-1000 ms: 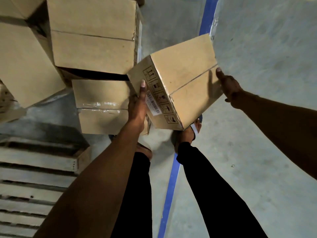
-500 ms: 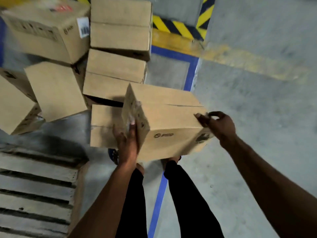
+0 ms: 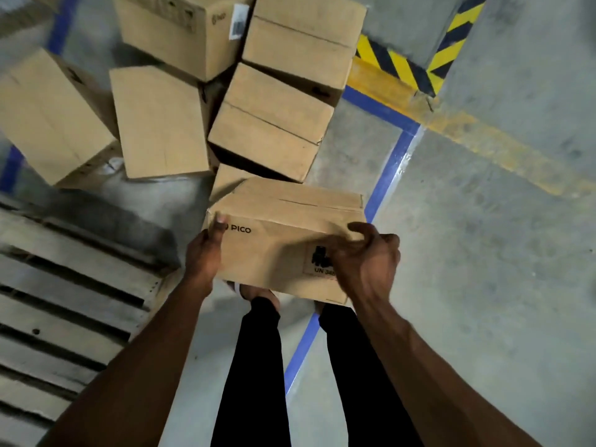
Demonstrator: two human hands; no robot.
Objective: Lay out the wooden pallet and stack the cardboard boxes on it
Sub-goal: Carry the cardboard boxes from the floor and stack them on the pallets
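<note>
Only the head view to go on here. Looks like the carry step: one cardboard box (image 3: 283, 240), the one with PICO printed on it, is up off the floor (image 3: 483, 269) and held out in front of the person's legs, between both hands. The wooden pallet (image 3: 64, 301) is already laid flat at the near left, and no box shows on the part of it in view, so I'd guess stacking has barely started.

Left hand (image 3: 204, 256) sits flat against the box's left end, fingers pretty straight, thumb up at the top corner, pressing rather than wrapping. Right hand (image 3: 364, 262) is curled over the near right corner, fingers hooked on the top edge, gripping it.

The other boxes (image 3: 225, 91) sit in a messy heap at the far side.

Next move is probably a swing to the left and setting it down square near a pallet corner.
</note>
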